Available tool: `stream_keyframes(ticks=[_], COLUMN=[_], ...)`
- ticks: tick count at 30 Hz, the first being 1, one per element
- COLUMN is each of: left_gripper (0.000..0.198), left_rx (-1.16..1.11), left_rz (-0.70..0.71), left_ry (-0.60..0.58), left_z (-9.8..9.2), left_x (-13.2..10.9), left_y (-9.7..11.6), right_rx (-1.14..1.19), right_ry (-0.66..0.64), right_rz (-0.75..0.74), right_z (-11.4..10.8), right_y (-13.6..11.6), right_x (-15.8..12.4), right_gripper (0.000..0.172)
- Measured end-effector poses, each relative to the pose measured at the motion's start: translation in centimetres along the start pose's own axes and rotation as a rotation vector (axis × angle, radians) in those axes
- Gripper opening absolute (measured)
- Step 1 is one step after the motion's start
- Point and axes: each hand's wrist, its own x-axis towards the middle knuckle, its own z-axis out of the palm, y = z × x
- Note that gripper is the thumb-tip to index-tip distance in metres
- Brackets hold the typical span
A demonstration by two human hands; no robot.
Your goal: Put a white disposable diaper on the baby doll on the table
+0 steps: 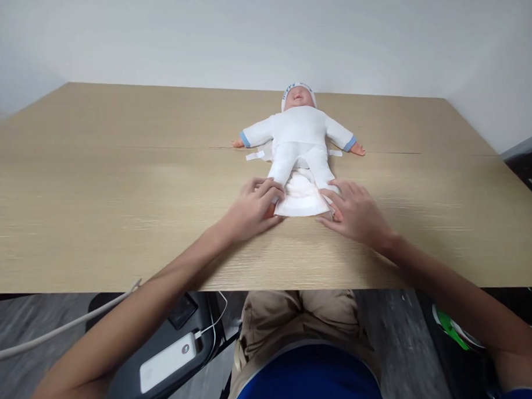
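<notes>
A baby doll in a white suit and cap lies on its back on the wooden table, head away from me. A white diaper lies spread under and between its legs. My left hand curls its fingers around the doll's foot and trouser cuff on the left side. My right hand rests at the other foot, fingers bent over the cuff and the diaper's edge. White diaper tabs stick out beside the doll's waist.
The table's near edge runs just in front of my lap. Below it, a chair with a white power bank and a white cable stands at my left. A dark object with green sits at the right.
</notes>
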Motion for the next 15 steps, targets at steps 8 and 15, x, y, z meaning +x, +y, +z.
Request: stream_keyframes(ticks=[8,15], left_gripper=[0.033,0.030], left_rx=[-0.133,-0.262], left_rz=[-0.182,-0.229], left_ry=[0.161,0.260], left_z=[-1.8,-3.6], left_x=[3.8,11.5], left_y=[-1.5,-6.2], right_rx=[0.188,0.467], right_ry=[0.175,0.323], right_rz=[0.102,0.104], right_z=[0.3,0.6], right_y=[2.4,7.0], right_x=[4.8,11.9], right_gripper=[0.031,0.042])
